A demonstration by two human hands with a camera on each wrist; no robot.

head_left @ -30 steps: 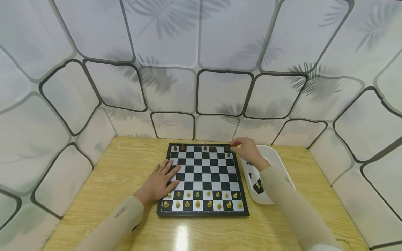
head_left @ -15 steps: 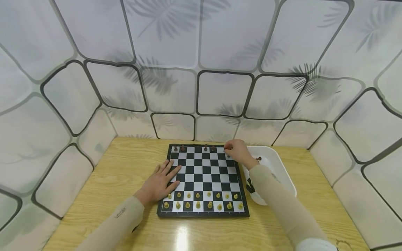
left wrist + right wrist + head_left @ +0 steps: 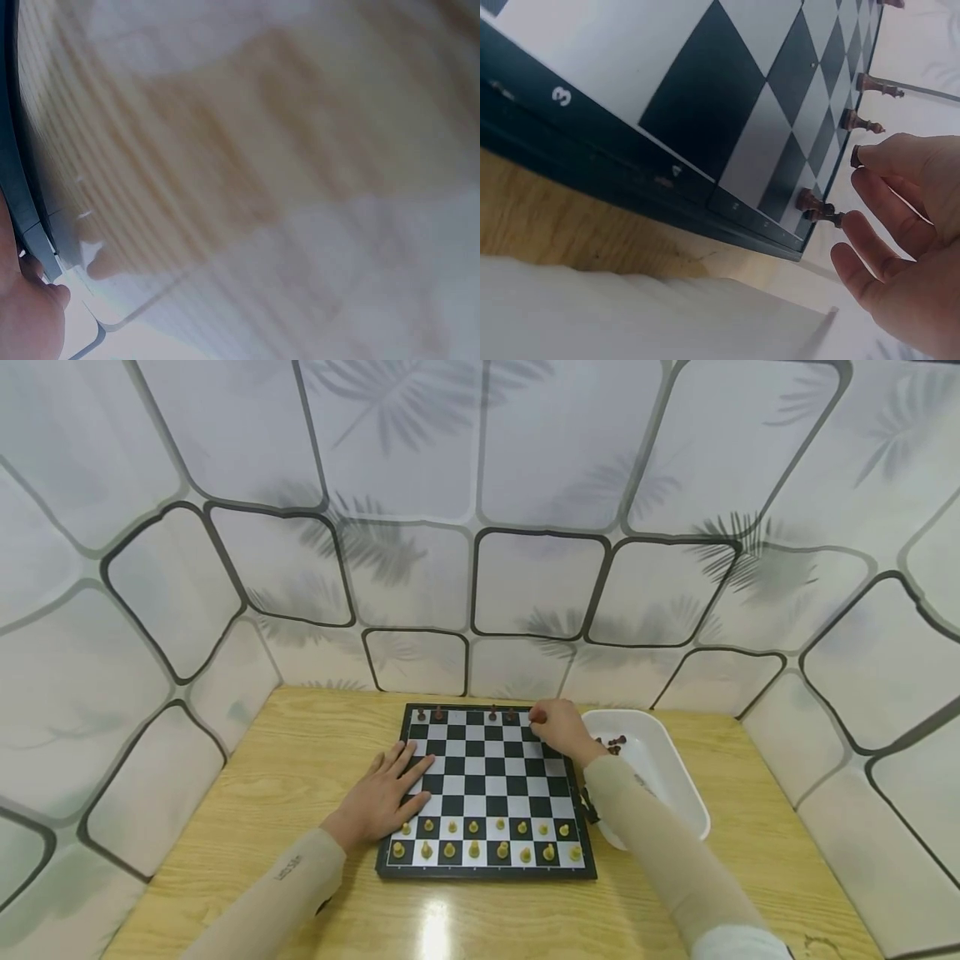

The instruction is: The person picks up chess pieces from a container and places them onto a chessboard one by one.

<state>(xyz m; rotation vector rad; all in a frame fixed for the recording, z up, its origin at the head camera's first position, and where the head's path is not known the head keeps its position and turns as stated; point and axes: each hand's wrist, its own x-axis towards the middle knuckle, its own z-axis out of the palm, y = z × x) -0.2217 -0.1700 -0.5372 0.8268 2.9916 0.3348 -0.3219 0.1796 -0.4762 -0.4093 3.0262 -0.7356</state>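
A chessboard (image 3: pixel 483 768) lies on the table, with two rows of yellow chess pieces (image 3: pixel 473 850) on its near side. Several brown chess pieces (image 3: pixel 492 715) stand along its far edge. My left hand (image 3: pixel 375 802) rests with spread fingers on the board's left edge; in the left wrist view only part of that hand (image 3: pixel 30 319) shows. Over the far row, toward the right corner, is my right hand (image 3: pixel 561 727). In the right wrist view its thumb and forefinger pinch a small brown chess piece (image 3: pixel 856 156), mostly hidden by the fingers. Brown pieces (image 3: pixel 821 206) stand close to the fingertips.
Right of the board is a white tray (image 3: pixel 686 777), partly under the right sleeve, with several brown pieces (image 3: pixel 617 742) and a black item (image 3: pixel 589 808) inside. The wooden table (image 3: pixel 300 743) meets a patterned fabric wall (image 3: pixel 517 664) behind the board.
My right hand has moved left along the far row from the board's right corner, uncovering more of the tray's brown pieces. The left hand has stayed still.
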